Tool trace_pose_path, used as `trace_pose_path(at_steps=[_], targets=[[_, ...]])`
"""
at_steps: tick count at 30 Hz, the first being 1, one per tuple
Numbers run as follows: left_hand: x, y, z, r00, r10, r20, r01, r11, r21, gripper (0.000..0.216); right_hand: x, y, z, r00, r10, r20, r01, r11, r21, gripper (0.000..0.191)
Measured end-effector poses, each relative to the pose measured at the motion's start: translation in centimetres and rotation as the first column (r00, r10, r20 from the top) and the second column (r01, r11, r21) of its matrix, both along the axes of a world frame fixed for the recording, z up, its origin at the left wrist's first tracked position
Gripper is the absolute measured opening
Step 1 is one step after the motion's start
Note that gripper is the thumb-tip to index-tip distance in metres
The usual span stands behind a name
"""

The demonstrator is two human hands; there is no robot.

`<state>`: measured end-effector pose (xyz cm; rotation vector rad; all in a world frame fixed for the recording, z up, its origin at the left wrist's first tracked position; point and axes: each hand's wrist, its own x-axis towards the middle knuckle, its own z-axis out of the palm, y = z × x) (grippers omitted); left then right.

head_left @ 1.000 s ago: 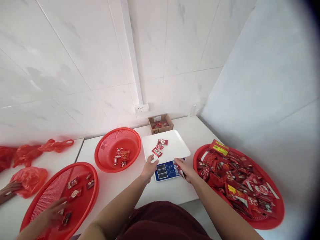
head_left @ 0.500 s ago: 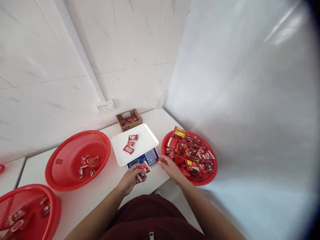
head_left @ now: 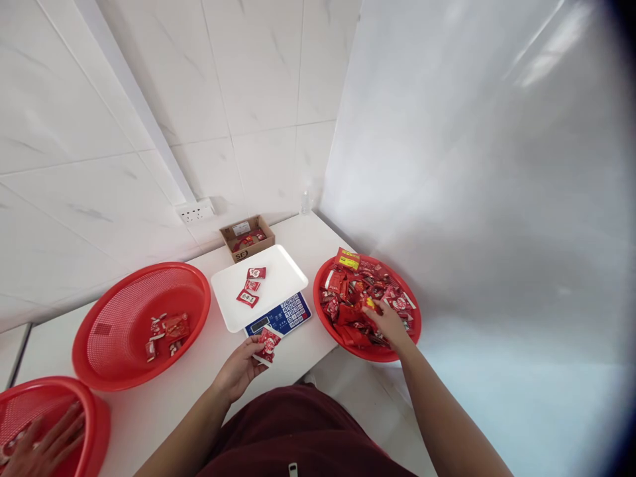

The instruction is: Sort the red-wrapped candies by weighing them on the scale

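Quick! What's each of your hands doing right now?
Left hand: closed, holding a red packet.
Right hand: at a yellow-and-red packet in the basket; can't tell if it's gripped.

We see a smooth, nearly matt top on the counter [head_left: 144, 411]. Along its back edge, the box [head_left: 262, 249] is plain matt cardboard; near the far right corner, the bottle [head_left: 305, 202] is clear and shiny, glass or plastic we cannot tell. By the counter's right edge, the basket of packets [head_left: 325, 329] is plastic, and its packets [head_left: 348, 334] have glossy, crinkled film wrappers. Toward the left end, the perforated basket [head_left: 109, 318] is also plastic, with a shiny, smooth rim. Between them, we see smooth plastic on the scale's tray [head_left: 278, 268]. Our clothing [head_left: 298, 437] is soft matt cloth, with a shiny, metal-looking zip pull [head_left: 293, 470].
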<state>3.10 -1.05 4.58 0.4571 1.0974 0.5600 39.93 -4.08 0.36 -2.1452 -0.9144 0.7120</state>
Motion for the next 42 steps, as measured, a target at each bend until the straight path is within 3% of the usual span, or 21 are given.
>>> trace_pose_path(at_steps=[3, 8, 10, 12, 14, 17, 21, 26, 29, 31, 34, 37, 39, 42], targets=[[0.2, 0.1, 0.4, 1.000, -0.005, 0.011, 0.005, 1.000, 0.012, 0.026, -0.1, 1.0, 1.2, 0.983, -0.103, -0.153, 0.117, 0.990, 0.079, 0.049], [0.0, -0.3, 0.5, 0.999, -0.051, 0.009, 0.051, 0.998, 0.033, 0.032, -0.4, 1.4, 1.1, 0.929, -0.086, -0.360, 0.139, 0.982, 0.125, 0.036], [-0.3, -0.5, 0.4, 0.999, -0.041, -0.009, 0.041, 0.999, 0.023, 0.033, -0.7, 1.4, 0.8, 0.957, -0.083, -0.276, 0.110, 0.991, 0.082, 0.039], [-0.5, -0.6, 0.4, 1.000, -0.024, -0.015, 0.024, 1.000, 0.017, 0.033, -1.0, 1.4, 0.6, 0.993, -0.001, -0.117, 0.002, 1.000, 0.004, 0.045], [-0.5, -0.7, 0.4, 1.000, -0.016, -0.013, 0.016, 1.000, 0.018, 0.032, -1.4, 1.4, 0.5, 0.981, 0.195, 0.006, -0.194, 0.978, -0.076, 0.056], [-0.5, -0.8, 0.5, 1.000, -0.016, -0.012, 0.016, 1.000, 0.019, 0.031, -2.2, 1.7, 0.5, 0.884, 0.451, 0.120, -0.424, 0.884, -0.196, 0.061], [-0.3, -0.9, 0.6, 1.000, -0.011, -0.003, 0.011, 1.000, 0.028, 0.032, -1.9, 2.3, 0.9, 0.834, 0.492, 0.248, -0.414, 0.857, -0.308, 0.029], [-0.6, -1.2, 0.4, 0.999, 0.031, -0.004, -0.031, 0.999, 0.030, 0.035, -0.4, 3.3, 2.4, 0.898, 0.320, 0.303, -0.274, 0.944, -0.185, 0.025], [-0.9, -1.4, 0.1, 0.999, 0.053, -0.010, -0.053, 0.998, 0.028, 0.034, -2.5, 4.9, 3.3, 0.962, 0.241, 0.132, -0.243, 0.970, 0.001, 0.028], [-1.0, -1.5, -0.1, 0.998, 0.063, -0.019, -0.063, 0.998, 0.020, 0.035, -5.8, 6.4, 3.6, 0.955, 0.289, -0.062, -0.281, 0.953, 0.113, 0.025], [-1.2, -1.7, -0.1, 0.998, 0.063, -0.025, -0.063, 0.998, 0.016, 0.036, -11.7, 8.9, 3.5, 0.872, 0.359, -0.334, -0.333, 0.933, 0.134, 0.022], [-1.7, -1.8, 0.0, 0.997, 0.066, -0.026, -0.065, 0.997, 0.034, 0.035, -15.8, 11.0, 3.4, 0.749, 0.326, -0.576, -0.277, 0.945, 0.174, 0.031], [-2.2, -1.9, 0.0, 0.996, 0.082, -0.034, -0.080, 0.996, 0.040, 0.035, -16.8, 11.5, 3.4, 0.694, 0.298, -0.656, -0.223, 0.954, 0.198, 0.037], [-3.1, -2.2, -0.4, 0.990, 0.128, -0.052, -0.126, 0.992, 0.030, 0.034, -15.7, 10.4, 2.7, 0.686, 0.297, -0.664, -0.225, 0.955, 0.195, 0.036]])
